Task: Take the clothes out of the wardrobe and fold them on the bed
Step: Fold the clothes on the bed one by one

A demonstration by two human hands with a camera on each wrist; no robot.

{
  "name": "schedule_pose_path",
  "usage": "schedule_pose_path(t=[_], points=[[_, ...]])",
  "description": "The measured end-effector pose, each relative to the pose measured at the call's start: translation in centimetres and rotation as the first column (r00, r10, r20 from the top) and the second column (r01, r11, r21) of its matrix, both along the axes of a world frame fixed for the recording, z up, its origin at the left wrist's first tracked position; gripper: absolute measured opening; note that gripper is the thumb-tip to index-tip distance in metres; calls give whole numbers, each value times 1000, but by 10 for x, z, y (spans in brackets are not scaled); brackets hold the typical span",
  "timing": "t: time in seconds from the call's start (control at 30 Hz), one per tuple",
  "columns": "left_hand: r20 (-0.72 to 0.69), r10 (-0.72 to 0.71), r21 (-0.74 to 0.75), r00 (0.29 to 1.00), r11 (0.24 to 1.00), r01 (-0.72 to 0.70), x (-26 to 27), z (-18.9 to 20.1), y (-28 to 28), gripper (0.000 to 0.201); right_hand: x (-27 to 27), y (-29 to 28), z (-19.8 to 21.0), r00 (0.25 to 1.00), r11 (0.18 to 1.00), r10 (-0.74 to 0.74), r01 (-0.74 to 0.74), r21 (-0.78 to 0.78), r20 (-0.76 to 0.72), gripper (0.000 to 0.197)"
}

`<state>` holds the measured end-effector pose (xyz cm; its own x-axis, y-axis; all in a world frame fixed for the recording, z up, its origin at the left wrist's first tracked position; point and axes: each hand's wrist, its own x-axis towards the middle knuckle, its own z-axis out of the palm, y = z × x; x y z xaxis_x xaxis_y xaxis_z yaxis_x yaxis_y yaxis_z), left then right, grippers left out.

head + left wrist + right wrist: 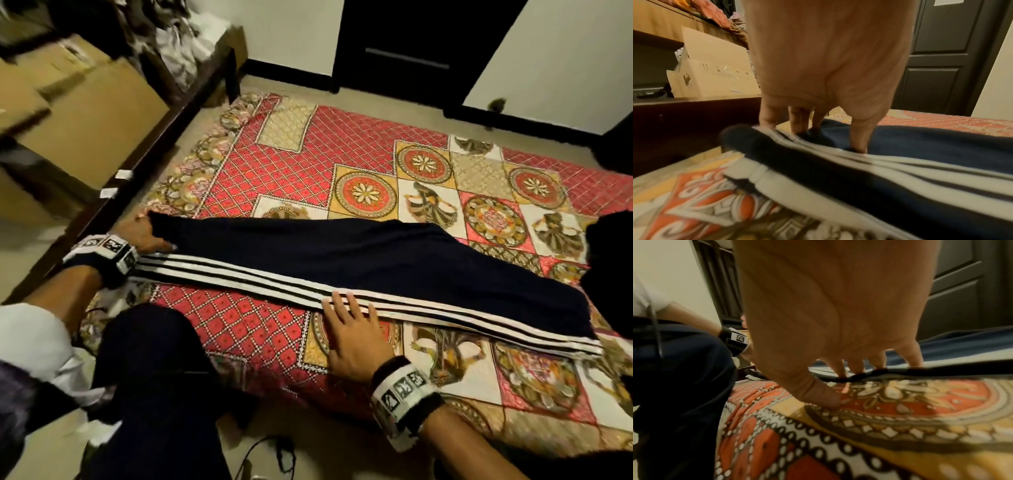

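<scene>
Pressing striped track pants (359,260) flat on bed (260,329), right hand (356,337) fingers straight, left hand (145,236) fingers pinching the cuff

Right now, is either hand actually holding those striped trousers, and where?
The left hand grips the navy track trousers with white side stripes at their left end. The right hand only rests flat, fingers on the stripes.

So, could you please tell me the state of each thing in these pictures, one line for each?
Track pants: laid out lengthwise on the bed, legs stacked, not yet folded across.
Left hand: grips the pants' narrow end.
Right hand: flat, fingertips on the white stripes.
Bedspread: spread over the bed.
Cardboard box: flaps open.
Dark door: closed.
</scene>
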<state>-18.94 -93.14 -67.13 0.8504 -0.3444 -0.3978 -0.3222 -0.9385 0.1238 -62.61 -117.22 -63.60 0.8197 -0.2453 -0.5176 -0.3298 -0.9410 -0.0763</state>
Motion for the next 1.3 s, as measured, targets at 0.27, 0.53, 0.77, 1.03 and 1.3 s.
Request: schedule_pose_path(t=[0.27,0.53,0.77,1.03,1.3], points=[[63,159,-153,985,977,-148,-8,-7,15,72,34,-10,30,944,971,-230,206,121,239,68],[-193,152,-244,969,949,-197,-2,-10,30,49,51,-2,13,988,977,-150,145,158,21,76],[-97,24,-391,995,919,-60,-21,70,17,39,50,-8,10,990,972,-144,141,189,1,80],[23,-294,-368,955,886,282,-25,185,-16,51,54,6,24,977,955,-210,211,208,-26,78],[-3,-168,-342,986,926,157,-32,152,-20,42,55,9,24,966,942,-259,251,224,5,69]])
